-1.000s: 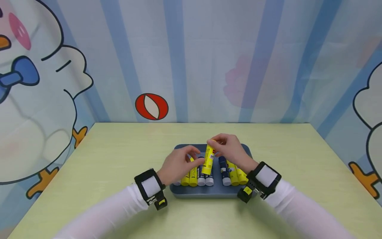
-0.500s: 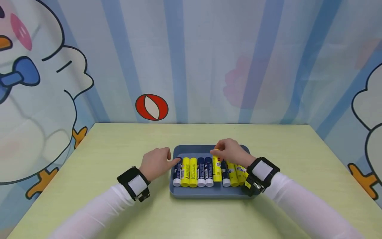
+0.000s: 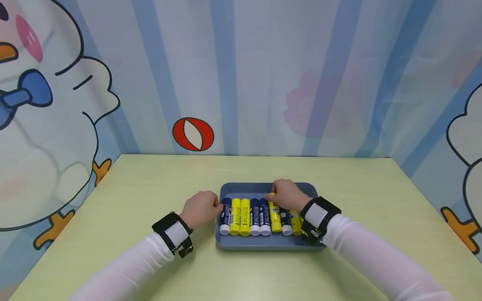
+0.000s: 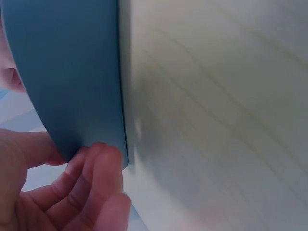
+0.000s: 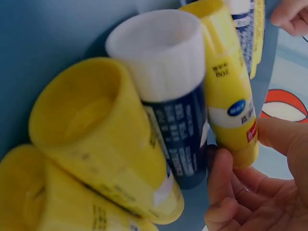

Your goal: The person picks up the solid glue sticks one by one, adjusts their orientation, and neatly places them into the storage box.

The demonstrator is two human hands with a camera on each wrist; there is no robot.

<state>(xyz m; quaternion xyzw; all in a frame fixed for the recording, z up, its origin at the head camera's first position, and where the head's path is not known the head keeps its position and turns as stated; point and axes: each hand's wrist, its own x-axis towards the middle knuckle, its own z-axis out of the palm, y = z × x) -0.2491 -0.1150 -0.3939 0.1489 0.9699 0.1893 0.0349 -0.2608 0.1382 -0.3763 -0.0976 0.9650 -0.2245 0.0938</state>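
A row of glue sticks, some yellow and some dark blue with white ends, lies side by side in a blue-grey tray [image 3: 263, 244]. My right hand [image 3: 289, 195] pinches the far end of a yellow glue stick [image 3: 275, 218] between thumb and fingers. That stick lies between two dark blue ones; the right wrist view shows a dark blue glue stick [image 5: 180, 130] close beside it. At the tray's left side, my left hand [image 3: 201, 207] grips the wall, thumb at the rim and curled fingers [image 4: 103, 173] against the outside. My right hand and wrist partly cover the rightmost sticks.
The tray stands on a pale yellow-green table [image 3: 169, 179]. Behind it hangs a striped blue-and-white curtain [image 3: 256, 83] with printed cartoon figures and a red ball [image 3: 206, 133].
My right hand has lowered the yellow glue stick into the gap in the row. My left hand has left that stick and moved left to the tray's edge.
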